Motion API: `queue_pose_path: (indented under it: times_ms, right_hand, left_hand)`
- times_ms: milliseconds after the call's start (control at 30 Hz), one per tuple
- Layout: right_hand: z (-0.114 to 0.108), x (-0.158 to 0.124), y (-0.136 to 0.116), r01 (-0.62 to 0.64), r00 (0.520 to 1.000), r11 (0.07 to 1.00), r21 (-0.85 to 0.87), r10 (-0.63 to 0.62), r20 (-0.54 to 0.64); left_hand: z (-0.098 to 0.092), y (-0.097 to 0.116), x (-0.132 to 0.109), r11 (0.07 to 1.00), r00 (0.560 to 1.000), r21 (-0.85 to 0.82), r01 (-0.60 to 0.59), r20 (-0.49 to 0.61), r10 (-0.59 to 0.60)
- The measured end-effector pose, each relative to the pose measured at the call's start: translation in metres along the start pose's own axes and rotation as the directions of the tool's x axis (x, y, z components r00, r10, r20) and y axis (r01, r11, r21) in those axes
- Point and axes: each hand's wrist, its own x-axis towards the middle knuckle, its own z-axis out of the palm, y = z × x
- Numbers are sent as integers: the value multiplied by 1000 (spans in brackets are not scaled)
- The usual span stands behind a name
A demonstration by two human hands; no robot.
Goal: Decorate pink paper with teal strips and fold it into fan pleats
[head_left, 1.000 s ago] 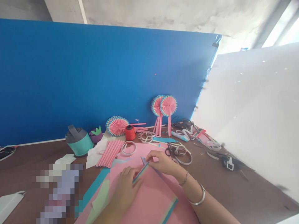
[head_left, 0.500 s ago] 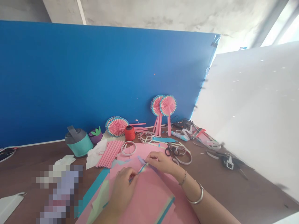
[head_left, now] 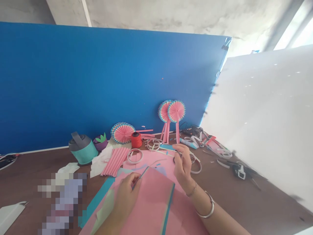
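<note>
My left hand (head_left: 128, 192) is closed on the edge of a pink paper sheet (head_left: 154, 195), thumb on top. Bands of blue and pale colour run along the sheet's edges. To the right, my right hand (head_left: 183, 164) is raised off the paper, its fingers loosely bent and apart, with nothing visible in them. Between the hands, a thin pale strip (head_left: 157, 162) curves up near the sheet's far corner; whether it is attached there I cannot tell. More pink, green and teal paper (head_left: 96, 202) lies beneath.
Behind the paper are a pleated pink piece (head_left: 114, 161), tape rolls (head_left: 135, 156), a red thread spool (head_left: 136, 140) and paper fans (head_left: 176, 111). A teal container (head_left: 84, 153) stands left. Scraps and a hot glue gun (head_left: 241, 171) lie right. A blue panel (head_left: 97, 81) rises behind.
My right hand has let go at the sheet's corner and moved right, its fingers opening. The sheet has turned slightly, and my left hand still grips its edge.
</note>
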Motion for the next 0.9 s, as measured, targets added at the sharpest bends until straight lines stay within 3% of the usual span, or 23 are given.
queue_pose_path:
  times_ms: [33,100,167,233,533,900]
  right_hand:
    - [-1,-1,-2,125,991,991,-48,-123,50]
    - [0,-4,-6,329,917,938,-109,-290,274]
    - [6,-6,-9,427,830,896,-123,-334,446]
    - [11,-7,-10,450,788,884,-126,-327,521]
    - [15,-7,-6,407,749,911,-66,-292,595]
    - [16,-8,-9,401,736,916,-27,-305,605]
  left_hand:
    - [-1,0,1,1000,1000,0,2,8,-2]
    - [-1,-1,2,1000,1000,-6,-3,20,3]
    - [0,-3,3,1000,1000,-7,-15,22,16]
    - [1,-5,3,999,999,7,-36,20,35]
    - [3,-2,0,986,996,141,-90,6,90]
    - [-3,6,-4,910,958,312,-272,0,286]
